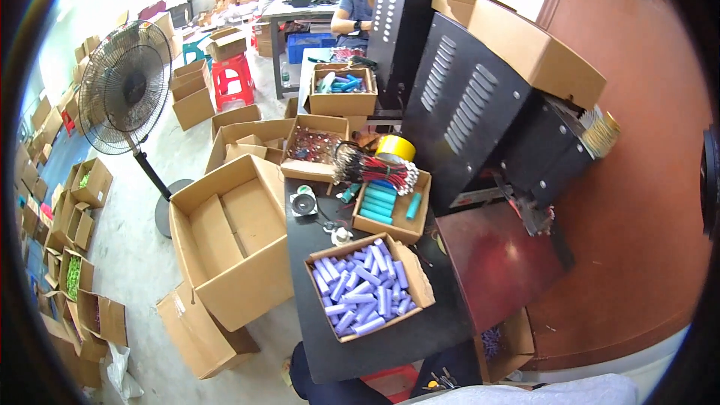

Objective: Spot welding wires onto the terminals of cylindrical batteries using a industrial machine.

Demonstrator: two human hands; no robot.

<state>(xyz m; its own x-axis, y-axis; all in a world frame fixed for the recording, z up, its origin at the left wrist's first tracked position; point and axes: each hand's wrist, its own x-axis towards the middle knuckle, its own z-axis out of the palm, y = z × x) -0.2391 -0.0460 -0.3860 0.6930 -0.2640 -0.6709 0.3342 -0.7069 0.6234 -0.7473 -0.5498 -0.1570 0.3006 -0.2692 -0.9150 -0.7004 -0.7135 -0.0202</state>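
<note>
My hands are out of sight. A box (367, 289) of purple cells sits before me; at twelve o'clock, another box (391, 210) holds teal cells.

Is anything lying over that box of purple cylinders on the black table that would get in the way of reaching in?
Nothing visible does. The box of purple cylinders sits open on the black table, flaps folded out, nothing lying across it. Neither of the person's hands is in view.

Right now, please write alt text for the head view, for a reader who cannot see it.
A cardboard box of pale purple cylinders sits on a black table, with a smaller box of teal cylinders behind it and a black machine to the right. Neither of the person's hands is in view. Open empty boxes and a standing fan fill the floor on the left.
</note>
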